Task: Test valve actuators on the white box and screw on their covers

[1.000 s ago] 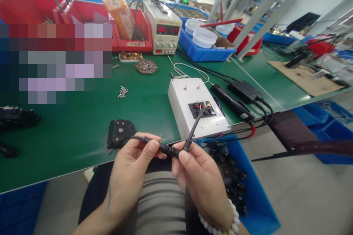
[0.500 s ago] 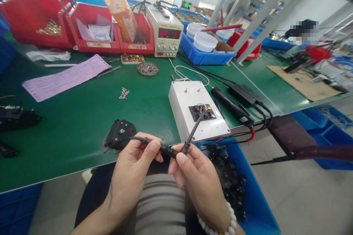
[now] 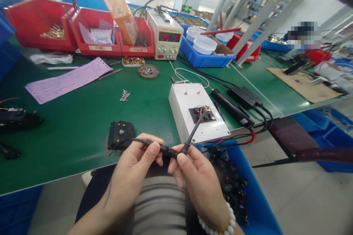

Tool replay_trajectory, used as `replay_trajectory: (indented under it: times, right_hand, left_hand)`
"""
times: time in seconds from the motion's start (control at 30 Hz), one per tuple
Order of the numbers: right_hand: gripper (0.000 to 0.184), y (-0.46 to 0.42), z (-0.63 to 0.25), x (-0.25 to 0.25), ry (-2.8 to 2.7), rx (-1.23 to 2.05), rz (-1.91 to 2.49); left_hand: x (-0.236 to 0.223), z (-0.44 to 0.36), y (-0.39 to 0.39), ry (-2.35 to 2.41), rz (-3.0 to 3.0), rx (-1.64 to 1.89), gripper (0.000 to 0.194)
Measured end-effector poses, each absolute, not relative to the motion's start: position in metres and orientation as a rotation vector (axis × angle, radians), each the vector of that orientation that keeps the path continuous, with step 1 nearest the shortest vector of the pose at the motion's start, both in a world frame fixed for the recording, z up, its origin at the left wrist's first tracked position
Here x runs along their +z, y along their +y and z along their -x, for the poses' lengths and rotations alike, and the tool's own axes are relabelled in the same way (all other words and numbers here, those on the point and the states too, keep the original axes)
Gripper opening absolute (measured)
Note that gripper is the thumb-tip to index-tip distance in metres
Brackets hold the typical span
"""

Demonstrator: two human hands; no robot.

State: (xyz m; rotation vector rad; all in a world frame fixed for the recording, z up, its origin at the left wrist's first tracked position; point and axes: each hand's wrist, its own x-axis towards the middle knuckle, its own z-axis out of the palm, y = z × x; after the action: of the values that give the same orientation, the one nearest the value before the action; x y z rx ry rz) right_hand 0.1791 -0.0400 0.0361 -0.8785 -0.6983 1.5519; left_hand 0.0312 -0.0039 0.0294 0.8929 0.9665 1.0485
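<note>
Two black cable connectors meet end to end between my hands, in front of the table edge. My left hand (image 3: 138, 163) pinches the left cable connector (image 3: 149, 143), whose cable leads to a black device (image 3: 121, 134) on the table. In my right hand (image 3: 197, 170) is the right cable connector (image 3: 185, 149). Its cable rises to a terminal block (image 3: 202, 114) on a white metal box (image 3: 180, 108) with two toggle switches. Whether the connectors are fully joined I cannot tell, as fingers cover part of them.
Red bins (image 3: 41, 25) and a power supply (image 3: 167, 36) with a lit display line the back. Small screws (image 3: 125, 95) and a pink paper sheet (image 3: 68, 79) lie on the green table. A black electric screwdriver (image 3: 231, 108) is right of the box. Below stands a blue crate (image 3: 257, 191) of black parts.
The leading figures on the power supply's display differ. The view has shifted slightly. Both hands keep the same grip on the connectors.
</note>
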Motion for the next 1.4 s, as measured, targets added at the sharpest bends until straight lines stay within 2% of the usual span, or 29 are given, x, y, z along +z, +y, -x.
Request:
replay_trajectory:
  times: [0.27,0.63,0.93,1.13,1.27,1.4]
  right_hand:
    - [0.020,-0.040,-0.181,0.032,-0.688,1.604,0.851]
    - [0.032,-0.039,-0.175,0.038,-0.784,1.435,1.062]
    - [0.034,-0.038,-0.176,0.034,-0.742,1.471,1.032]
    - [0.038,-0.038,-0.174,0.031,-0.718,1.425,1.103]
    - [0.042,-0.035,-0.179,0.020,-0.750,1.522,0.994]
    - [0.047,-0.036,-0.180,0.023,-0.769,1.487,1.111]
  left_hand:
    - [0.039,-0.034,-0.001,0.945,-0.790,1.013,0.044]
    - [0.021,-0.040,-0.005,1.012,-0.865,1.060,0.036]
    - [0.018,-0.034,-0.007,0.906,-0.816,1.054,0.033]
    - [0.028,-0.040,-0.003,0.939,-0.742,1.025,0.044]
    - [0.026,-0.042,-0.002,1.007,-0.755,1.026,0.046]
    - [0.022,-0.045,-0.003,1.051,-0.741,1.019,0.048]
